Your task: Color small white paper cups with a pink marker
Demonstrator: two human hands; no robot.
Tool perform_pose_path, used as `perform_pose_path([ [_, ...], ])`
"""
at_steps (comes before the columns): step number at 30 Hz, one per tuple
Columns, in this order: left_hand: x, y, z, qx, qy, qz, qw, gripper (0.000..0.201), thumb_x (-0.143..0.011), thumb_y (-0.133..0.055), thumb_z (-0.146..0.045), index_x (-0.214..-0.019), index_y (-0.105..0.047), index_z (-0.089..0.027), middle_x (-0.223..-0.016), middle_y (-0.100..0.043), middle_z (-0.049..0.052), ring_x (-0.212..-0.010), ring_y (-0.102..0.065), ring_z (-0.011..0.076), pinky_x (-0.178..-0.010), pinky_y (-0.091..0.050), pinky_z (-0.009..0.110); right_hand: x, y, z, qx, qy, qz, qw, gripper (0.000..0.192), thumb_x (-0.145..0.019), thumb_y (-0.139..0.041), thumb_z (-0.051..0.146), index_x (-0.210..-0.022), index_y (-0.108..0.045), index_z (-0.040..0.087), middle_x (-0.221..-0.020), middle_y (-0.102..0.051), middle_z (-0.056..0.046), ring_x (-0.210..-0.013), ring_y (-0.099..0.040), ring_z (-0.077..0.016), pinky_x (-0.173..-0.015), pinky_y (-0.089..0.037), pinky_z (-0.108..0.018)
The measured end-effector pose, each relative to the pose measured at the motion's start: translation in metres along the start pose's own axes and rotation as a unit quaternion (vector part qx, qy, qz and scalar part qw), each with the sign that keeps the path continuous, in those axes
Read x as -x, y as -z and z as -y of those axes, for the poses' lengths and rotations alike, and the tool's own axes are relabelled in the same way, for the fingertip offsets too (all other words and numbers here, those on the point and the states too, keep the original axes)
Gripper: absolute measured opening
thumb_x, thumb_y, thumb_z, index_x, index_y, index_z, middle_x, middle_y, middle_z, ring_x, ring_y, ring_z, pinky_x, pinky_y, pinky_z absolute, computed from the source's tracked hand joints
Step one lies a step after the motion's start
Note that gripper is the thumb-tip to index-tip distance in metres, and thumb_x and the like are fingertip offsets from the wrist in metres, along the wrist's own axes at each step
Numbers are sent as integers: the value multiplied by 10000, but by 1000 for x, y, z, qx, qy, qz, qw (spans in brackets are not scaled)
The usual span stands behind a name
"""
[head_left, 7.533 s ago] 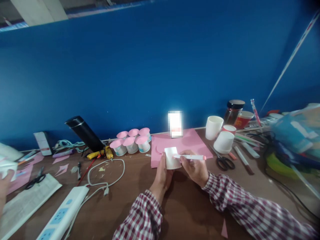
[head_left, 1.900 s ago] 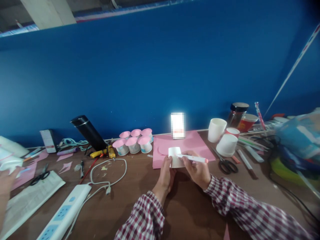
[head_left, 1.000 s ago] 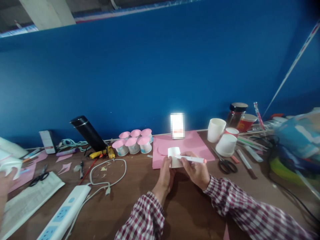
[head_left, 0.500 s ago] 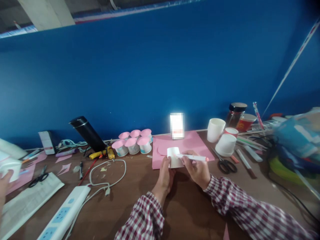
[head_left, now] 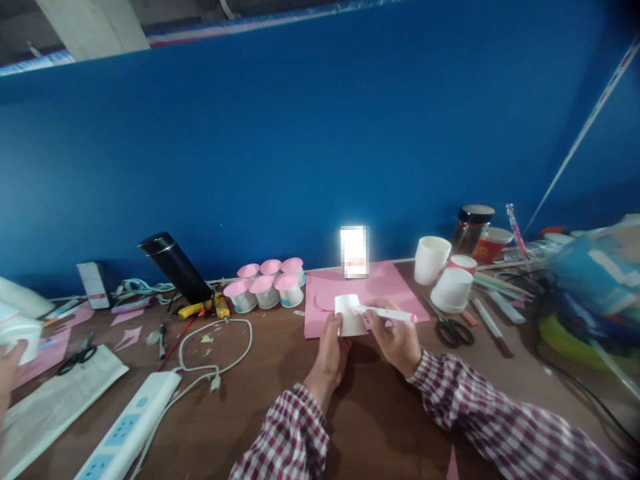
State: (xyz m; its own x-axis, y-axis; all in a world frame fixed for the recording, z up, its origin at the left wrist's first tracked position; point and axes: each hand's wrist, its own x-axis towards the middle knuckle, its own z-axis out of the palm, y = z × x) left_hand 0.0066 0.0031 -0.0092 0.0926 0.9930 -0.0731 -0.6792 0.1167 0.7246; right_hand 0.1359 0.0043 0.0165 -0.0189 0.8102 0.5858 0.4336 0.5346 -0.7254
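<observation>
Frame centre: left hand is gripping white piece, right hand is grasping pen over it; marking apparently proceeding, extent unreadable. Pink-topped cups, centre-left, are looking done.

Red cup: yel. mark, too blurry to read
Bright panel: pixelated, illeg.
White block: red strip, illeg.
Pink-topped cups: bluish marks, too sm. to read

Cannot make out the tip of the marker against the white paper item, nor most fingers of the left hand behind it. Cannot read the pixelated glowing screen. Cannot see all of the co-worker's hand, cropped at left, or the power strip, cropped below. Cannot identify the blurred blue bundle.
</observation>
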Motion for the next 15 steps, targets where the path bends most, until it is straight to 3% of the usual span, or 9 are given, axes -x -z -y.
perform_pose_path([
  [15, 1, -5, -3, 15, 2, 1, 1000, 317, -803, -605, -388, -994, -637, -137, -975, -701, 73, -922, -643, 207, -922, -437, 347, 2, -2, 1, -25, -9, 17, 999, 209, -917, -473, 335, -868, -603, 180, -654, -627, -22, -541, -592, -133, -488, -489, -211],
])
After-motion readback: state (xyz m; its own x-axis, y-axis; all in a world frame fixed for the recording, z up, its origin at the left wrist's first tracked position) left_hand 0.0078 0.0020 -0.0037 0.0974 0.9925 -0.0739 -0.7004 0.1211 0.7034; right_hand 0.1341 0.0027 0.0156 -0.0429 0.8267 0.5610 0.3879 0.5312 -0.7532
